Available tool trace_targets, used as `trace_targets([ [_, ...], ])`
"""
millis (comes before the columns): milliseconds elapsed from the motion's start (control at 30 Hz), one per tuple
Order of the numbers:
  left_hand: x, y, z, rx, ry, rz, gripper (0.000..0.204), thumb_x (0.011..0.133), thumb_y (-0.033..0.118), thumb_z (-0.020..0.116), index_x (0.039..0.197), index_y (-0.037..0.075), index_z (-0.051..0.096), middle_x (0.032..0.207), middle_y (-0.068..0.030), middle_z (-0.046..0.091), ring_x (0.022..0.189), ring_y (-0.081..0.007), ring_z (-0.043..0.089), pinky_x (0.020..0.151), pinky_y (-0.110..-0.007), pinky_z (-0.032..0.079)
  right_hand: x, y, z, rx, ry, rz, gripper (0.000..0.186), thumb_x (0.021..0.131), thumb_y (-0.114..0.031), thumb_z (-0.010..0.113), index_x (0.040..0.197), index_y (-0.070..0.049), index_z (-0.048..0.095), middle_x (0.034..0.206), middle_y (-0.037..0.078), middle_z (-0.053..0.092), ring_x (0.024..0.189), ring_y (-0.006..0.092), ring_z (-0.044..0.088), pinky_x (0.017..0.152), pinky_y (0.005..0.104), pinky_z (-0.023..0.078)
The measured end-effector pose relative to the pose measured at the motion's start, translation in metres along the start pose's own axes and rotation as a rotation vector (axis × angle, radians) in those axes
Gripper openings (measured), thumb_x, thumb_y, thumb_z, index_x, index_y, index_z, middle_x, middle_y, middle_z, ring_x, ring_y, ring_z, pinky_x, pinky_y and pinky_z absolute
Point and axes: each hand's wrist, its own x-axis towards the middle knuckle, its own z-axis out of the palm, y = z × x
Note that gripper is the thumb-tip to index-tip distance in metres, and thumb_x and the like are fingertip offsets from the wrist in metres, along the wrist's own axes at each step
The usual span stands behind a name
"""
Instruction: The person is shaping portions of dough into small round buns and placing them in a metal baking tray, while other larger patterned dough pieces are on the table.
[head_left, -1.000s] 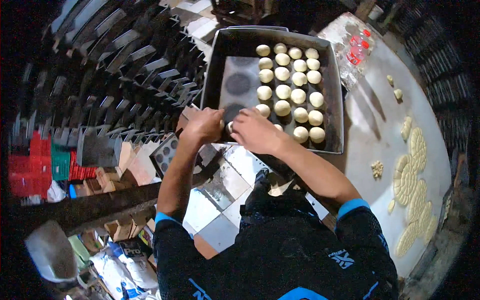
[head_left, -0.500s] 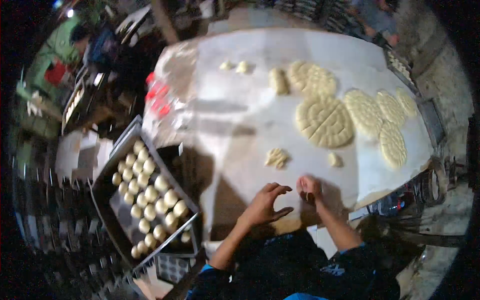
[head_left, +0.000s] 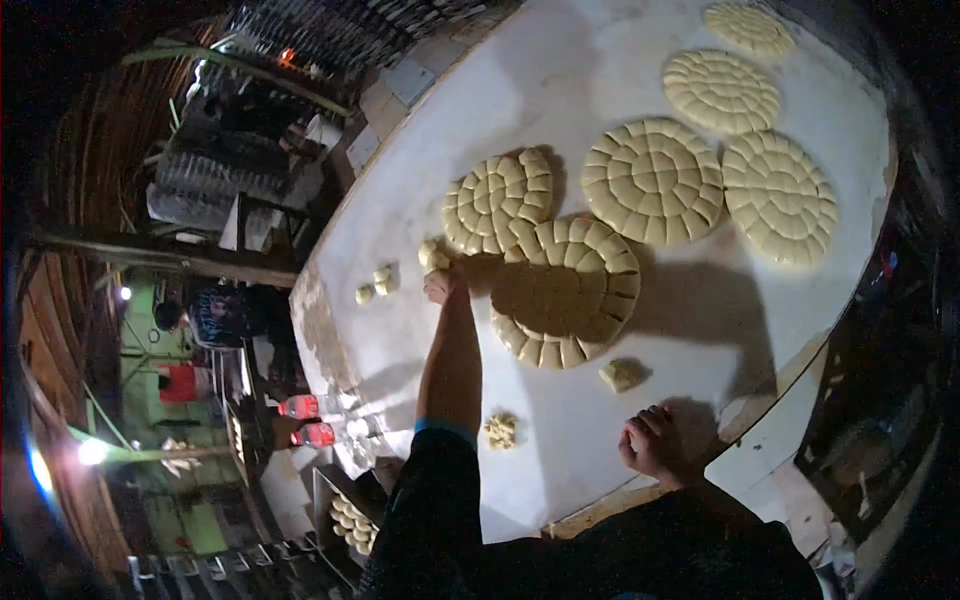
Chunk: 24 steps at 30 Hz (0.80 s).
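Our left hand point(head_left: 437, 288) right at dough lump point(head_left: 433, 254), toward left edge of worktop point(head_left: 430, 140); grip hidden, can't tell. Right hand point(head_left: 650, 442) curled, seemingly empty, near bottom edge. Lump looks soft, light: we'd cup sides.

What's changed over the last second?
The left hand has gone from the tray of dough balls to a dough piece across the table, beside the scored rounds; whether it grips is unclear. The right hand has left the tray and is curled by the table's near edge. The bottles and scored rounds stayed put.
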Motion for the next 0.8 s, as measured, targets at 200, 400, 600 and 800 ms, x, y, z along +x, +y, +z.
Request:
trace_targets([
  [200, -0.007, -0.078, -0.016, -0.769, -0.04, -0.35, 0.054, 0.076, 0.035, 0.077, 0.112, -0.002, 0.058, 0.102, -0.0159, 0.063, 0.086, -0.0255, 0.062, 0.078, -0.038, 0.051, -0.005, 0.0, 0.009, 0.063, 0.051, -0.031, 0.011, 0.072, -0.01, 0.062, 0.071, -0.007, 0.051, 0.07, 0.01, 0.051, 0.07, 0.0296, 0.053, 0.068, 0.0432, 0.04],
  [400, -0.123, -0.211, -0.09, -0.964, -0.439, -0.086, 0.035, 0.083, 0.031, 0.071, 0.101, 0.001, 0.066, 0.076, -0.0053, 0.062, 0.069, -0.0141, 0.057, 0.059, -0.028, 0.044, -0.017, 0.006, 0.032, -0.025, 0.053, -0.05, 0.011, 0.074, -0.012, 0.062, 0.077, -0.007, 0.053, 0.074, 0.012, 0.053, 0.075, 0.0342, 0.052, 0.071, 0.0478, 0.039],
  [600, -0.263, -0.295, -0.171, -1.406, -0.804, -0.124, 0.054, 0.088, 0.015, 0.065, 0.137, 0.004, 0.044, 0.087, -0.0065, 0.063, 0.072, -0.0147, 0.061, 0.061, -0.028, 0.049, -0.037, 0.005, 0.061, 0.176, 0.159, 0.012, 0.02, 0.088, -0.016, 0.063, 0.073, -0.007, 0.054, 0.066, 0.003, 0.053, 0.063, 0.0093, 0.051, 0.058, 0.0242, 0.039],
  [800, -0.375, -0.339, -0.192, -1.454, -1.009, 0.568, 0.081, 0.082, 0.004, 0.07, 0.149, 0.012, 0.026, 0.105, -0.0133, 0.065, 0.092, -0.0183, 0.063, 0.074, -0.03, 0.055, -0.109, -0.165, 0.138, 0.558, -0.19, 0.123, 0.021, 0.092, -0.017, 0.062, 0.101, -0.003, 0.05, 0.085, 0.0, 0.051, 0.08, 0.0103, 0.048, 0.073, 0.0278, 0.045],
])
